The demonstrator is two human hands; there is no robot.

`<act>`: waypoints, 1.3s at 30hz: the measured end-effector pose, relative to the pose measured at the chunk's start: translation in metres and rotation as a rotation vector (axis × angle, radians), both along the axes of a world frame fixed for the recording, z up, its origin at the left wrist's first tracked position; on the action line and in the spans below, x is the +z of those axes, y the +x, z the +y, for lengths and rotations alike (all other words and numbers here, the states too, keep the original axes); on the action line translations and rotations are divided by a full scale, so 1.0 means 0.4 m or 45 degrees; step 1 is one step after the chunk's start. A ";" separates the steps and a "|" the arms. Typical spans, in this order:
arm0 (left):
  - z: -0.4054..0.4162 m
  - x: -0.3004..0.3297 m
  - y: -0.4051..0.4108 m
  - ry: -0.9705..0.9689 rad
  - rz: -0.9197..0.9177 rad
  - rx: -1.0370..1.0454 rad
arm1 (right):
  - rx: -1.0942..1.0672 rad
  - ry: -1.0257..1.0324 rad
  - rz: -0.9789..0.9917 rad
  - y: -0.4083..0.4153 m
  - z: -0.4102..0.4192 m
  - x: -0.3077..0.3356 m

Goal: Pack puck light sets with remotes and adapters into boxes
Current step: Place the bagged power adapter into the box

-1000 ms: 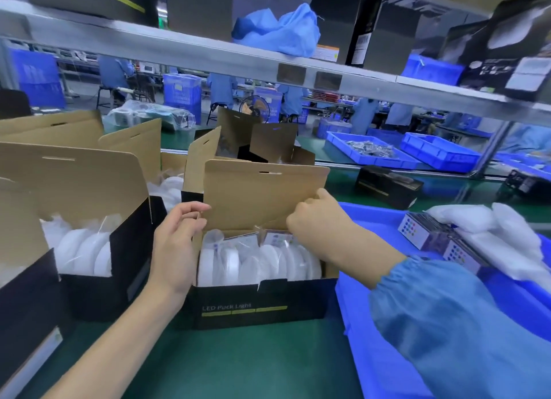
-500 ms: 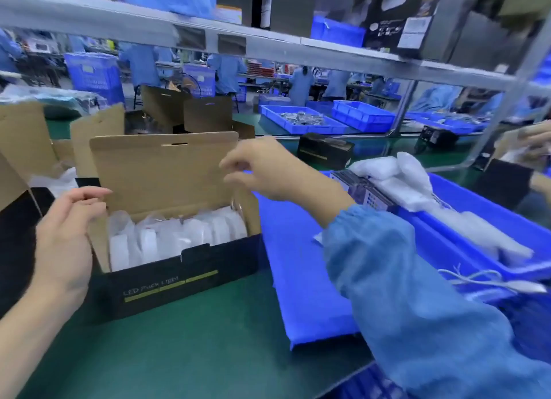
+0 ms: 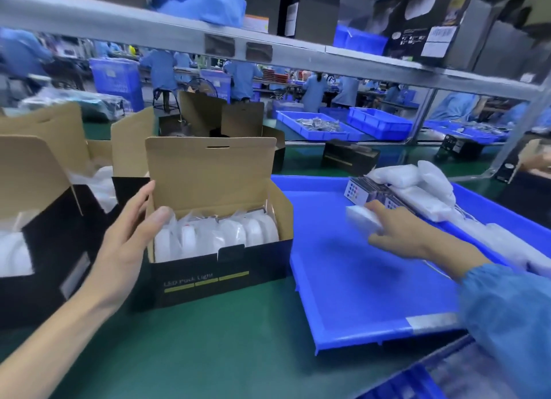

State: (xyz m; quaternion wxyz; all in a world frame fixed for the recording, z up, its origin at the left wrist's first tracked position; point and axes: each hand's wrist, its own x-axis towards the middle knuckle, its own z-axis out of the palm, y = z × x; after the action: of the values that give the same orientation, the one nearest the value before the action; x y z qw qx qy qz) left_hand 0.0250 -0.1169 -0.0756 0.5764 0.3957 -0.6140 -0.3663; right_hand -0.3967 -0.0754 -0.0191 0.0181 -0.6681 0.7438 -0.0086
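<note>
Cardboard, brown inside and black outside, makes up the open puck-light box point(image 3: 220, 267) standing on the green work surface point(image 3: 226, 351) at centre, its tall rear lid flap upright and a row of white round puck lights in clear plastic wrap point(image 3: 217, 234) standing on edge inside it. The left hand point(image 3: 131, 237) rests against the box's left end wall, fingers straight and loosely spread, thumb tip at the near left corner of the opening; it presses rather than grasps. To the right, touching the box's right side, lies a shallow blue plastic tray point(image 3: 351, 279). At its far right corner sits a stack of small remotes with coloured buttons point(image 3: 357, 190), with white bagged adapters point(image 3: 417, 184) piled just beyond and right of them. The right hand point(image 3: 399, 234), in a light blue sleeve point(image 3: 507, 315), reaches over the tray with fingers curled around a blurred white wrapped packet point(image 3: 362, 218) just near the remotes; what the packet contains cannot be told. At left stands another open black-and-brown box point(image 3: 44, 243) holding white wrapped pieces.
</note>
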 end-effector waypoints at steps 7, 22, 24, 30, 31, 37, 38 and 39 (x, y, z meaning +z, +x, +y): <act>0.012 -0.009 -0.010 -0.023 0.018 0.015 | 0.466 -0.539 -0.798 0.190 0.051 0.247; 0.043 -0.003 -0.036 -0.282 -0.164 0.326 | 1.037 -0.820 -1.531 0.426 -0.049 0.376; 0.046 0.004 -0.033 -0.336 -0.176 0.310 | 0.838 -0.730 -1.683 0.441 -0.074 0.296; 0.041 0.013 -0.033 -0.311 -0.176 0.442 | 0.756 -0.311 -1.239 0.397 -0.089 0.104; 0.042 0.016 -0.033 -0.311 -0.158 0.452 | 0.796 -0.307 -1.024 0.386 -0.086 0.100; 0.052 0.033 -0.024 -0.623 -0.497 0.642 | 0.930 -0.039 -0.419 0.381 -0.084 0.102; 0.053 0.041 -0.020 -0.664 -0.565 0.720 | 0.948 -0.021 -0.349 0.381 -0.085 0.101; 0.054 0.051 -0.015 -0.696 -0.626 0.789 | 0.969 -0.010 -0.271 0.380 -0.086 0.098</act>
State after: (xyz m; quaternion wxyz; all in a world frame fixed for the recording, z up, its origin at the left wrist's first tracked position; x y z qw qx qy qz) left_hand 0.0191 -0.0954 -0.0553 0.5790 0.4689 -0.6591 0.1023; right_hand -0.2447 -0.1097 0.0200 0.0944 -0.8916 0.4367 -0.0734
